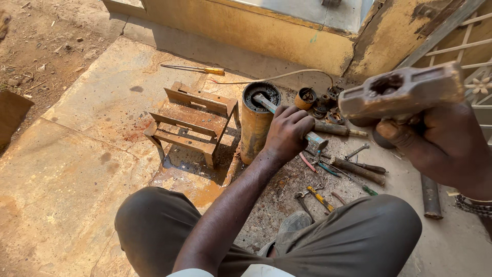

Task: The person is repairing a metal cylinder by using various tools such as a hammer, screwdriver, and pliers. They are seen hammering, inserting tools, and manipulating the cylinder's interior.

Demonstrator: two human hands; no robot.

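The left hand (288,129) is clamped around a metal bar (287,119), its far end resting slanted in the open top of a rusty upright cylinder (256,125) that stands on the concrete floor (87,154) just beside a small rusted metal stand (192,123). The right hand (441,146) is closed on the handle of a heavy hammer (402,92), raised near the camera. The bar looks stiff and solid, best held mid-length, clear of its top end; the hammer head looks weighty and wants a firm hold low on the handle. Loose tools (348,166) and a yellow-handled screwdriver (197,68) lie nearby.
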